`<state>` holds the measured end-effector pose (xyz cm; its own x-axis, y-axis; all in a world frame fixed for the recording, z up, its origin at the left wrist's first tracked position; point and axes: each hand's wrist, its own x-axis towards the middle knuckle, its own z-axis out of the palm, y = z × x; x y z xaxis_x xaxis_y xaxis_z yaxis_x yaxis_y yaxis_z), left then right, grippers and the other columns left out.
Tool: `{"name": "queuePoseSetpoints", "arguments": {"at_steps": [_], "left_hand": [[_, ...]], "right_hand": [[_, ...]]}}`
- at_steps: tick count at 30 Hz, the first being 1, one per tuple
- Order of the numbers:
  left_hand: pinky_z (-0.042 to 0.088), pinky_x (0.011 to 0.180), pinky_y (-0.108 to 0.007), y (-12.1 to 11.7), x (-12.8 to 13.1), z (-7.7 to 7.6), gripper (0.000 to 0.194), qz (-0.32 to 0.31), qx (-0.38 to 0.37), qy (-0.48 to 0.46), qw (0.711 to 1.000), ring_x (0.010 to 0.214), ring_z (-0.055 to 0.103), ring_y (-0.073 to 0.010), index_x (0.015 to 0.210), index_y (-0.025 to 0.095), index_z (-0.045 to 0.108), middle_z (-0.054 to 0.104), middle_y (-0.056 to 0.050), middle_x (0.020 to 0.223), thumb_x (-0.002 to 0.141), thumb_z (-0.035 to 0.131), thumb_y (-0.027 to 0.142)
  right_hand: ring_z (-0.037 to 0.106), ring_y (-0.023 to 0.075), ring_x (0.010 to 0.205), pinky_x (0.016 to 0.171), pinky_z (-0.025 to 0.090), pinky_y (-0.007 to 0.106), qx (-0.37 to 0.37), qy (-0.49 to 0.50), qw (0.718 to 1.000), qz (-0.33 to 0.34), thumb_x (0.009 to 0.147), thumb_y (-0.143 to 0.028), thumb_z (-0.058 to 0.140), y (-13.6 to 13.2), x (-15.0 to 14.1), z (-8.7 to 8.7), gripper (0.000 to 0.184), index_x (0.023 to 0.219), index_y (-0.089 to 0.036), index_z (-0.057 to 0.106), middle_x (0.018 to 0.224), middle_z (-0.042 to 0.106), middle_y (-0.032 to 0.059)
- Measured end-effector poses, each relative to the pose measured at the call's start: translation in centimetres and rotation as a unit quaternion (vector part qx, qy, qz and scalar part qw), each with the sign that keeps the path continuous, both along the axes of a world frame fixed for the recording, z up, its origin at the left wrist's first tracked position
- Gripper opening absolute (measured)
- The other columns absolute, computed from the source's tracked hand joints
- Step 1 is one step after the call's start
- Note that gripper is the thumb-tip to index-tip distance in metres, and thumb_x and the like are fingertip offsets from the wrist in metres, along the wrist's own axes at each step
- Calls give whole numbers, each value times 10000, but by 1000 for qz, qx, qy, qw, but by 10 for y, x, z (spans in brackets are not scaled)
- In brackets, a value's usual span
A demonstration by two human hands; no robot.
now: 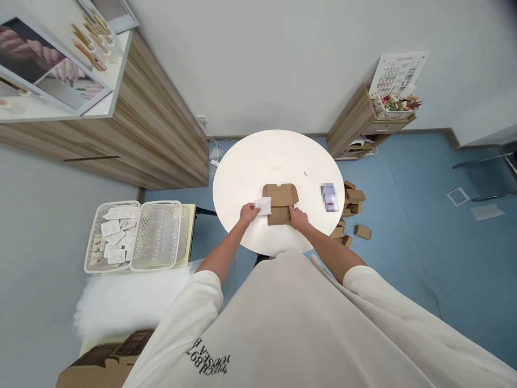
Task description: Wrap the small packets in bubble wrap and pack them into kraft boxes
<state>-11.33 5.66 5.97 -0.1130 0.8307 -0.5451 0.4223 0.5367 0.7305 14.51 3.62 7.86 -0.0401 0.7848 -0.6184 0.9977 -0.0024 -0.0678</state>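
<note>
On the round white table lies a small brown cardboard box with its lid folded back. My left hand pinches a small white packet by its left end. The packet overlaps the left side of the box; whether it touches the cardboard I cannot tell. At the box's right edge, my right hand grips the cardboard wall, with the thumb and fingers near the fold. A blurred purple item rests toward the right side of the table.
Several folded boxes lie on the blue floor at the right. White baskets, one holding white packets, stand left beside a pile of clear wrapping. A wooden cabinet stands at the left, a small shelf unit behind right.
</note>
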Motion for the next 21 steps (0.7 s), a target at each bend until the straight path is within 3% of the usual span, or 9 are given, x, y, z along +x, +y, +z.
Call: {"name": "queuePoseSetpoints", "arguments": {"at_steps": [3,9,16,21], "left_hand": [[475,691,-260,-4,36,-1,116,-35,-15,-10,999,756,645,-161,785,202,646,689,-12,811,784,726,286],[480,734,-306,-12,89,-4,162,-124,-62,114,984,868,675,-232,713,216,599,684,-41,805,817,688,302],[506,795,-374,-3,113,-5,145,-113,-115,192,968,1043,685,-309,969,219,639,715,-135,1089,860,645,315],[492,854,-418,-10,121,-3,188,-163,-76,247,952,1105,669,-340,1081,198,594,674,-184,1181,911,599,278]], "right_hand": [[599,307,1119,860,433,362,-2,7,1000,-3,869,-429,718,-1,2,2,896,1562,-226,187,1289,555,181],[592,321,1136,889,417,381,7,37,999,-18,874,-369,709,-3,7,-2,856,1556,-230,210,1301,554,189],[576,319,1166,927,400,388,4,59,998,-28,851,-375,752,-3,10,-4,919,1566,-233,193,1326,546,190],[575,312,1168,926,408,382,10,56,998,-22,852,-375,756,-3,10,-6,916,1569,-246,200,1328,550,183]]}}
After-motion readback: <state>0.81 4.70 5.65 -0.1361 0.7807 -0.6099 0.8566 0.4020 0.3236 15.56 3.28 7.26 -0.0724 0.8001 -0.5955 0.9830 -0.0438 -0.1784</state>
